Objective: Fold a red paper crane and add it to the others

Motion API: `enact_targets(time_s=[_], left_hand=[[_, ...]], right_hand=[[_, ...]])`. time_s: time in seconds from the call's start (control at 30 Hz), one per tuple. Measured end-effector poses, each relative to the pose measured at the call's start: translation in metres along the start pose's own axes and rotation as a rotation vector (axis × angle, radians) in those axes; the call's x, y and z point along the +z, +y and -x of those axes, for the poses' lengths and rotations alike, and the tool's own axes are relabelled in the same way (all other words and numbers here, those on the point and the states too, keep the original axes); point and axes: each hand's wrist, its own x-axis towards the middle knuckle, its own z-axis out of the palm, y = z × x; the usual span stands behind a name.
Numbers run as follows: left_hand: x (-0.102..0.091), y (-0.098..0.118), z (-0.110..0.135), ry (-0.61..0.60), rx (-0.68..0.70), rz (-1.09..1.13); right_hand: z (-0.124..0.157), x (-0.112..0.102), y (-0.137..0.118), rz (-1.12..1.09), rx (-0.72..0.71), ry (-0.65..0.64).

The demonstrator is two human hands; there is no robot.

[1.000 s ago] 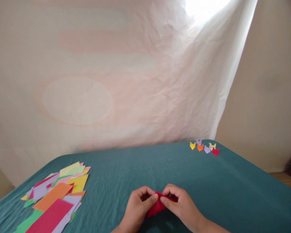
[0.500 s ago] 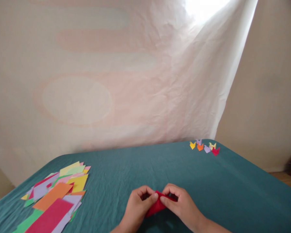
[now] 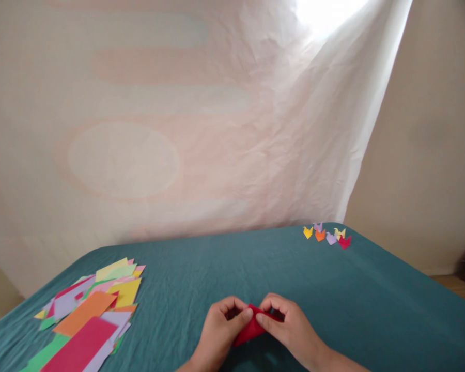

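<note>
A folded piece of red paper (image 3: 249,330) is pinched between both my hands, low over the teal cloth near the front of the table. My left hand (image 3: 219,336) grips its left side with curled fingers and the thumb on top. My right hand (image 3: 291,328) holds the right side the same way, thumb pressed against the fold. Part of the paper is hidden behind my fingers.
A loose spread of coloured paper sheets (image 3: 87,315) lies at the front left of the teal table (image 3: 372,310). Several small folded paper figures (image 3: 327,235) stand at the far right corner. A pale wrinkled sheet (image 3: 178,129) hangs behind the table.
</note>
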Motion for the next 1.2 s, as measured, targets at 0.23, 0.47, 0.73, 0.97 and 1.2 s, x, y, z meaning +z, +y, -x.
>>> enact_targets(time_s=[0.23, 0.47, 0.73, 0.97, 1.2], left_hand=[[-0.0007, -0.0031, -0.0001, -0.001, 0.011, -0.008], [-0.0015, -0.0049, -0.0013, 0.007, 0.013, -0.039], [0.0001, -0.0008, 0.0003, 0.01, 0.0, -0.04], [-0.0001, -0.0039, 0.0008, 0.032, 0.033, -0.127], [0.0036, 0.0047, 0.0048, 0.054, 0.048, -0.249]], right_hand=[[-0.0011, 0.0011, 0.0031, 0.013, 0.004, 0.0], [-0.001, 0.0003, 0.0023, 0.026, 0.004, 0.003], [-0.0016, 0.0004, 0.0011, 0.026, 0.01, -0.003], [-0.001, 0.0005, 0.0028, 0.023, 0.003, -0.012], [0.0003, 0.0, -0.0007, 0.008, 0.015, -0.019]])
